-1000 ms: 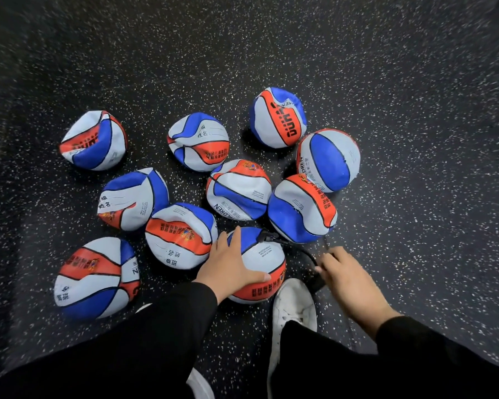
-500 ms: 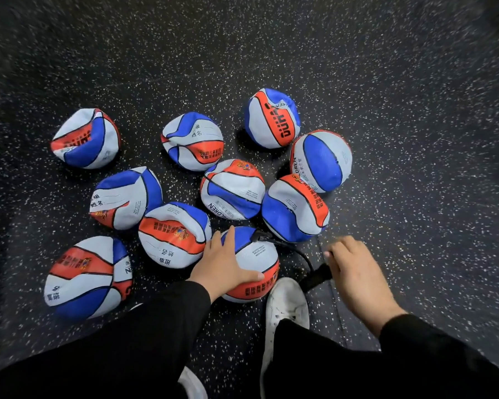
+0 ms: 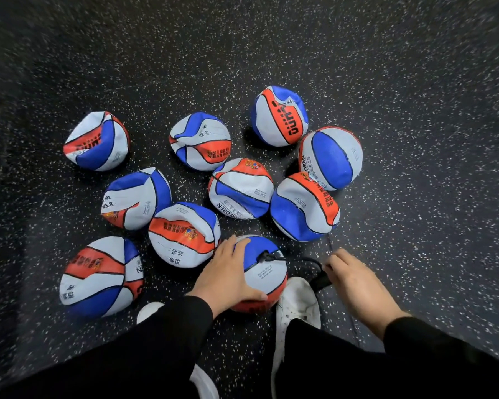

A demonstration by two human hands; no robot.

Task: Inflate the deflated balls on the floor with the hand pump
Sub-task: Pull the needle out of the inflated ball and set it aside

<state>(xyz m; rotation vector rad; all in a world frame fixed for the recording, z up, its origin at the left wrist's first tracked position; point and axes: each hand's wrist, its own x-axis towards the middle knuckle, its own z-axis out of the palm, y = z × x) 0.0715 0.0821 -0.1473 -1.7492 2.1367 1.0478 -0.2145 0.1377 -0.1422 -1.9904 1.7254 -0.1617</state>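
A gym or sports hall, judging by the black white-flecked rubber floor [image 3: 386, 82] strewn with crumpled red, white and blue children's basketballs [image 3: 241, 188].

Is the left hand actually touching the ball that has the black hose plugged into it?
Touching. The head view shows the left hand lying flat on the ball, fingers spread over its top and thumb against its near side, with no gap. The hose enters beside the fingers.

I see my left hand [image 3: 228, 279] resting on the nearest ball [image 3: 267, 272], fingers spread over it. A black hose [image 3: 297, 260] runs from that ball to the pump [image 3: 321, 280], which my right hand [image 3: 355, 286] holds beside my white shoe [image 3: 297, 306]. Nine crumpled balls [image 3: 241, 188] lie on the speckled floor [image 3: 415, 139].
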